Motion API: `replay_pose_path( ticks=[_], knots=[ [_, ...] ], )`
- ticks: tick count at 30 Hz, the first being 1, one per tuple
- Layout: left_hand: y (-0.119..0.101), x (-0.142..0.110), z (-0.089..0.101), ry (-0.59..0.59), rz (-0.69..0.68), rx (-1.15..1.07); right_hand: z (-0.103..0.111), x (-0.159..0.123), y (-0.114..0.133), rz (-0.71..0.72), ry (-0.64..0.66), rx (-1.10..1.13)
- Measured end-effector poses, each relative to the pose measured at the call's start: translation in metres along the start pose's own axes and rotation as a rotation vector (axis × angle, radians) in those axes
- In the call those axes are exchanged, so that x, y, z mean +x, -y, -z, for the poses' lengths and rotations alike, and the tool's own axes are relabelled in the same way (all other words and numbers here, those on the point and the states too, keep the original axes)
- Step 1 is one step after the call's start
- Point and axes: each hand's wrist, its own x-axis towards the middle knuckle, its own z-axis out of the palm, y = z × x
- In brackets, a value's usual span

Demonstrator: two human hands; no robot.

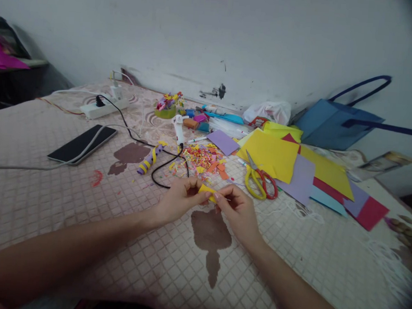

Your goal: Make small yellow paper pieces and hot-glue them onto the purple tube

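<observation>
A small piece of yellow paper [207, 191], seemingly folded or rolled, is pinched between my two hands above the table. My left hand [181, 197] grips its left end, thumb and fingers pressed together. At the other end, my right hand [237, 207] holds it with thumb and fingertips. Just beyond the hands lies a heap of colourful paper scraps [200, 159]. Scissors [259, 177] with one yellow and one red handle rest to the right. A purple tube wrapped in a yellow strip [151, 159] lies to the left, near a white glue gun [178, 130].
Coloured paper sheets [273, 152] spread at the right, before a blue bag [335, 122]. White string [302, 212] lies nearer. At the left are a dark tablet-like device [83, 143], cables and a power strip [105, 107]. A green bowl [164, 112] holds colourful pieces.
</observation>
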Motion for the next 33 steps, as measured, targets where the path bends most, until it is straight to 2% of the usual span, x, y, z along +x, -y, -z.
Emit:
replay_pose_path(
  ticks=[6,9,17,21,25,33],
  knots=[
    [-0.002,0.0,0.001,-0.017,0.05,-0.037,0.005,0.006,-0.008,-0.049,0.052,0.262],
    [-0.003,0.001,0.001,-0.007,0.066,-0.04,0.007,0.008,-0.01,-0.071,0.082,0.278],
    [0.003,0.001,0.003,-0.007,0.02,0.019,0.01,0.007,-0.003,-0.011,0.103,-0.031],
    [0.005,0.001,0.003,-0.027,-0.044,0.055,0.008,0.004,0.0,0.143,0.045,-0.186],
    [0.006,0.002,0.003,0.02,-0.093,0.02,0.005,-0.001,0.001,0.318,-0.006,-0.332],
    [-0.001,0.002,0.005,0.052,-0.11,0.084,0.003,-0.002,0.002,0.391,-0.019,-0.327]
  ],
)
